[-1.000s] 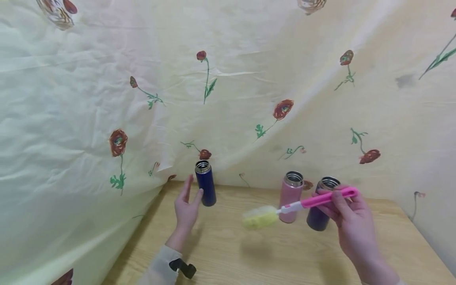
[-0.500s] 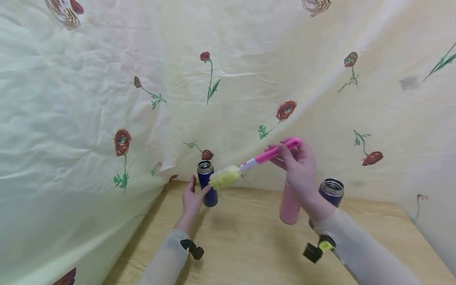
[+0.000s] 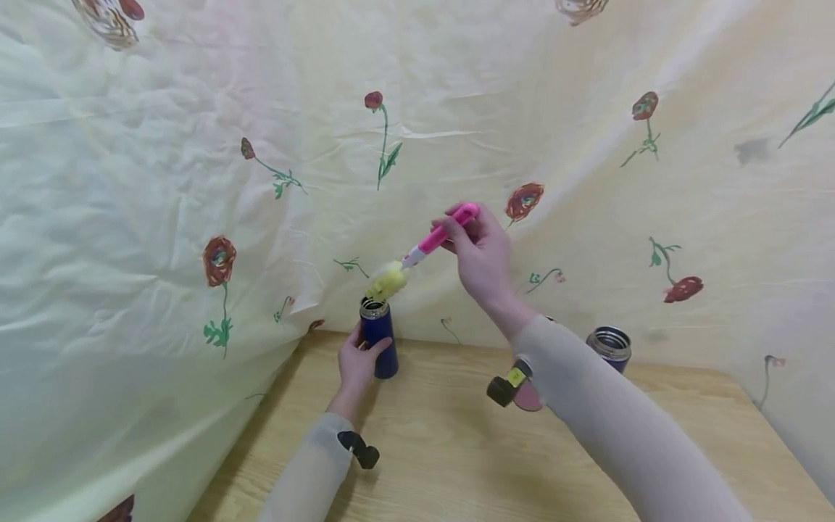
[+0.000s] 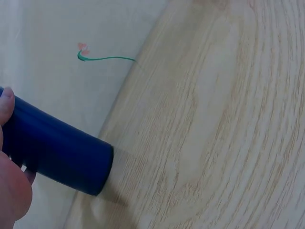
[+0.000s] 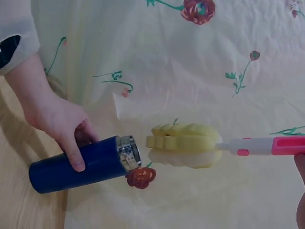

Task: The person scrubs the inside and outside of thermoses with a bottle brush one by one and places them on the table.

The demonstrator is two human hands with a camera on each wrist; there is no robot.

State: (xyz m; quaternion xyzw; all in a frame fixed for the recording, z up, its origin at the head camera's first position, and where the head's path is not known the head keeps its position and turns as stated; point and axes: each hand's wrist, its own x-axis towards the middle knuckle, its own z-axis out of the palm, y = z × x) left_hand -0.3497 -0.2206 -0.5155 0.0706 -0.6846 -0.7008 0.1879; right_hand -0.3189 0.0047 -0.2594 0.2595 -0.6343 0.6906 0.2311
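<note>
Though near blue bottle rim, brush apart

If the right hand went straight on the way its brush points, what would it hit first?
Probably the mouth of the bottle in the left hand: the brush in the right hand points roughly there. Rim or opening, depth is unclear.

Left of the head frame's centre, an uncapped blue bottle stands; a pink-and-white brush slants above, yellow sponge head just outside its steel mouth.
</note>
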